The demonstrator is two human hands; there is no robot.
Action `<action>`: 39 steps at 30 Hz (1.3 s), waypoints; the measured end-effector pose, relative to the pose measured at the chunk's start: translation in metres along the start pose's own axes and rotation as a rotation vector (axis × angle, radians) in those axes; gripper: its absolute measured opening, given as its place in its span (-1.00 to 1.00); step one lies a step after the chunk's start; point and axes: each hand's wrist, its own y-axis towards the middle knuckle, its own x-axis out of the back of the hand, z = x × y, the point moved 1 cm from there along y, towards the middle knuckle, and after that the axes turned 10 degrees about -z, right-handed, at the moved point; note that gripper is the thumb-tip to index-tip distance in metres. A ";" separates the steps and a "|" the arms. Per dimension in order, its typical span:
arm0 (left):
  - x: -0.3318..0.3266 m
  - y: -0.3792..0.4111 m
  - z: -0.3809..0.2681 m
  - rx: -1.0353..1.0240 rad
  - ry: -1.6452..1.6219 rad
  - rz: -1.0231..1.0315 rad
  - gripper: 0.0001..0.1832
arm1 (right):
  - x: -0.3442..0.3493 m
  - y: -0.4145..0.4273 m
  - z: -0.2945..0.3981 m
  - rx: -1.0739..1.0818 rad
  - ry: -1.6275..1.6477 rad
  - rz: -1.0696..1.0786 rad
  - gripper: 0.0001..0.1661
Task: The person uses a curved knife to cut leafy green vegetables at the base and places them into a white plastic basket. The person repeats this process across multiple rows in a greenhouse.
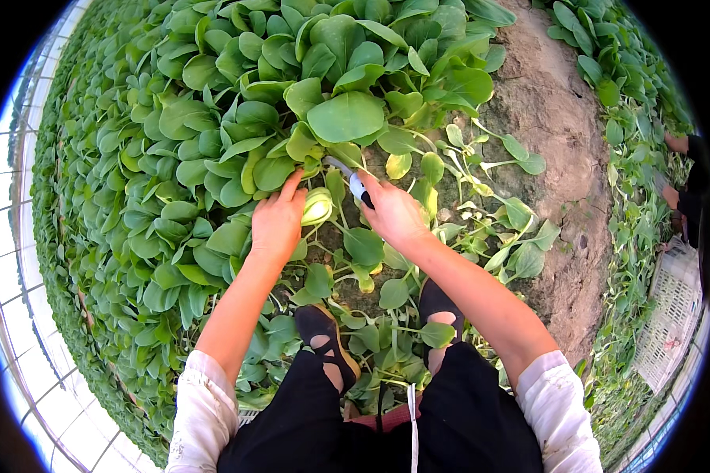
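Note:
My left hand [278,222] is around a bok choy whose pale green base [317,207] shows beside the thumb. Its leaves are mostly hidden under the hand. The index finger reaches forward and touches the foot of a standing bok choy [307,148]. In my right hand [393,210] is a small curved knife [358,186] with a white and black handle. Its grey blade points up and left, close to the base of that standing plant; leaves cover the blade's tip.
Dense bok choy [171,130] fills the left and far side. Loose and yellowing leaves [399,292] litter the soil around my shoes [329,343]. A bare soil strip [559,148] runs along the right. Beyond it are a white plastic crate [668,313] and another person's dark-clothed legs [692,189].

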 end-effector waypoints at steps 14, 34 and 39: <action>-0.013 -0.008 0.024 0.104 0.040 0.038 -0.43 | -0.010 0.016 0.004 0.251 -0.283 0.093 -0.20; 0.057 -0.030 -0.004 0.287 -0.563 0.180 -0.41 | 0.055 -0.031 -0.016 -0.038 0.006 0.105 -0.23; 0.092 -0.046 -0.020 0.614 -1.438 0.370 -0.46 | 0.087 -0.040 -0.008 -0.640 1.188 0.102 -0.27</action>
